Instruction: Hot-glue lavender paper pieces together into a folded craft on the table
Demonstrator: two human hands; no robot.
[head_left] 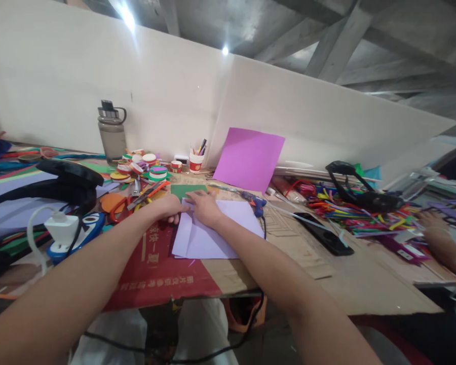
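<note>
On the table in front of me lies a light purple sheet of paper [233, 230], with a folded strip along its left side. My right hand [203, 207] rests on its top left part, fingers stretched out and pressing down. My left hand [169, 207] is at the sheet's upper left edge, fingers curled, with the index finger at the fold. Part of its grip is hidden. A piece of green paper [180, 190] lies just beyond both hands. To the right of the sheet is a blue hot glue gun [256, 203], its cable running down over the table edge.
A bright purple sheet [249, 158] leans against the white board. Scissors [121, 209], tape rolls [149, 161], a water bottle [112, 133] and a power strip [76, 235] are on the left. A black phone [323, 233] and colourful pipe cleaners [349, 208] lie right, near another person's arm [443, 241].
</note>
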